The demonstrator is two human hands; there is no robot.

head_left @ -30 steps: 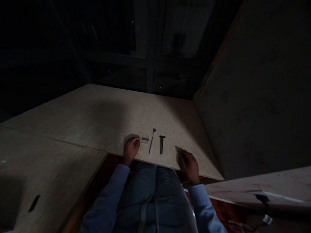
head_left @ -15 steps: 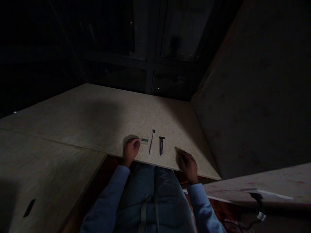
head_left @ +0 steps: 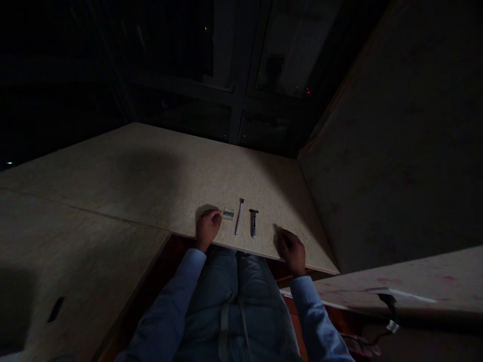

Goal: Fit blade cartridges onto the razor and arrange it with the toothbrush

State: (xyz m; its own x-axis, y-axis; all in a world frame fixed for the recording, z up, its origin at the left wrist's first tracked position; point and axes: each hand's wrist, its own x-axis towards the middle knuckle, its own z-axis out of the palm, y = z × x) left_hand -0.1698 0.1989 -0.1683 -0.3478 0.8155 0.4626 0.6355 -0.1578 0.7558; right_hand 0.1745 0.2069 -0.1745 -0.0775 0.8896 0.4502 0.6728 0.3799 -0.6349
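Note:
My left hand rests on the tabletop near its front edge, fingers curled in. Its fingertips are beside a small clear case with a teal strip; whether they touch it I cannot tell. To the right of the case lies a white toothbrush with a dark head pointing away from me. Next to it is a razor, its dark head at the far end and its handle towards me. My right hand lies further right at the edge, loosely curled with a gap between thumb and fingers, holding nothing.
The pale tabletop reaches back to dark windows. A wall borders it on the right. A lower-left surface carries a small dark object. A cable hangs at the lower right.
The view has shifted slightly, so the tabletop things appear a little higher and further right. Both hands and the items keep about the same places on the table.

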